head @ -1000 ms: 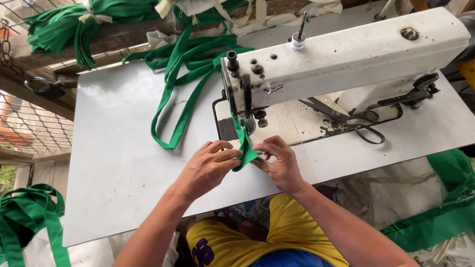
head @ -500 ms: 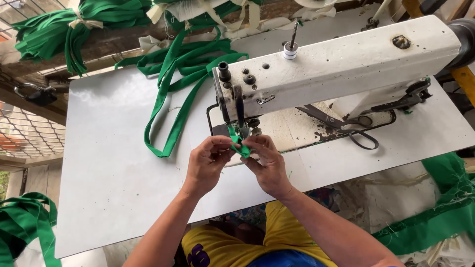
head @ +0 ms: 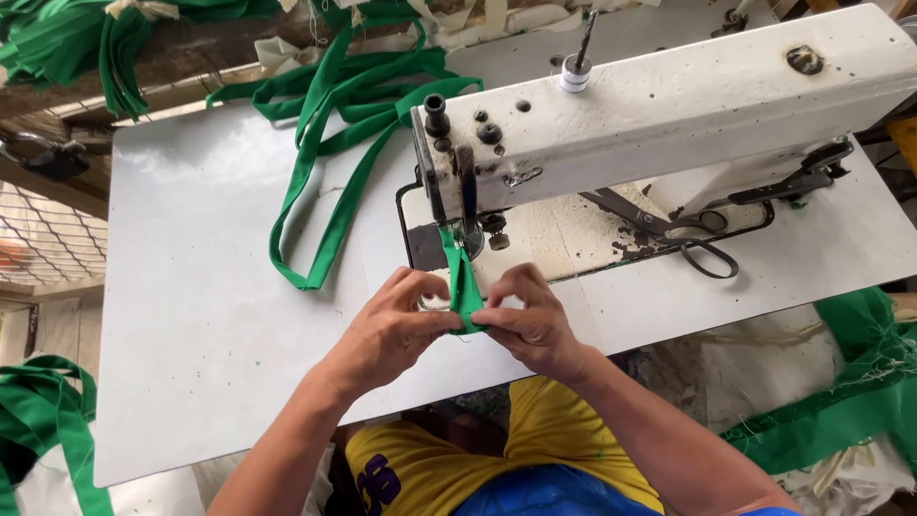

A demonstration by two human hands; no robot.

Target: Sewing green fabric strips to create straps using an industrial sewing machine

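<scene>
A narrow green fabric strip (head: pixel 462 277) runs from under the needle of a white sewing machine (head: pixel 669 105) toward me. My left hand (head: pixel 392 330) pinches the strip's near end from the left. My right hand (head: pixel 530 320) pinches the same end from the right, fingertips meeting at the fold. Both hands rest on the white table (head: pixel 191 315) just in front of the needle plate.
A long loop of green strap (head: pixel 325 182) lies on the table left of the machine, trailing to a pile at the back. Black scissors (head: pixel 688 234) lie under the machine arm. More green fabric lies at lower left (head: pixel 48 420) and right (head: pixel 850 392).
Both hands have shifted slightly toward the needle with the strip, and the strip's end now sits under the presser foot area. The view has tilted a little.
</scene>
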